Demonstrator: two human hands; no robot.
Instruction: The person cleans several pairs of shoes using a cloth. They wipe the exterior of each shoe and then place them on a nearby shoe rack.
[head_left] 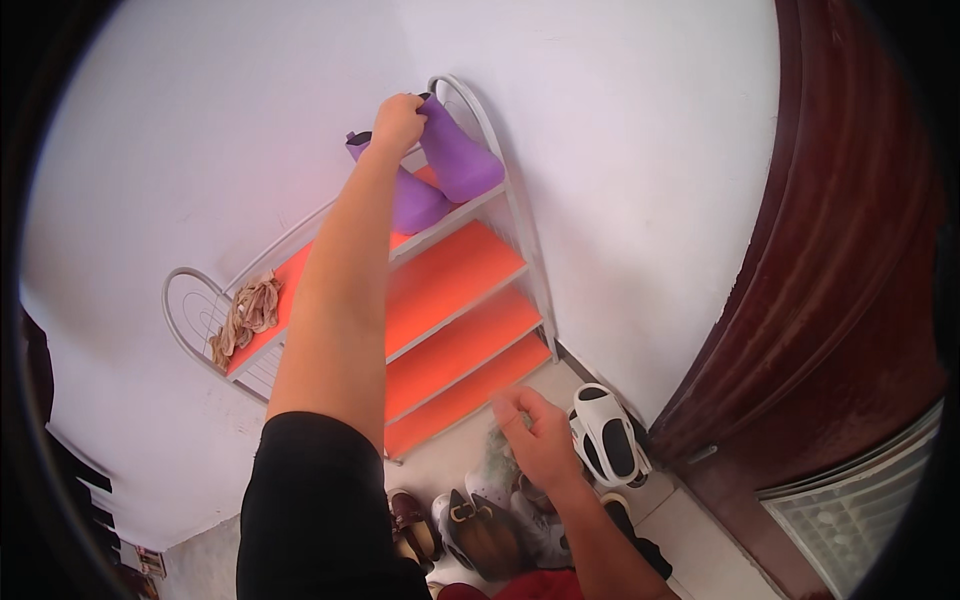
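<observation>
My left hand [402, 122] reaches up to the top of the shoe rack, its fingers closed around the upper edge of a purple ankle boot [462, 158]. This boot stands on the top shelf at the rack's right end. Beside it is the matching purple boot [418, 205], partly covered by my left forearm. My right hand [543, 440] hovers lower down, above shoes on the floor, with its fingers curled in. A blurred grey-green patch [505, 450] shows next to the right fingers; whether they hold it I cannot make out.
The metal shoe rack [465, 270] has orange shelves and stands against a white wall. Crumpled beige fabric [252, 308] lies on its left end. White-and-black slippers [607, 432], brown shoes [410, 525] and buckled shoes [480, 530] are on the floor. A dark red door [840, 330] is at right.
</observation>
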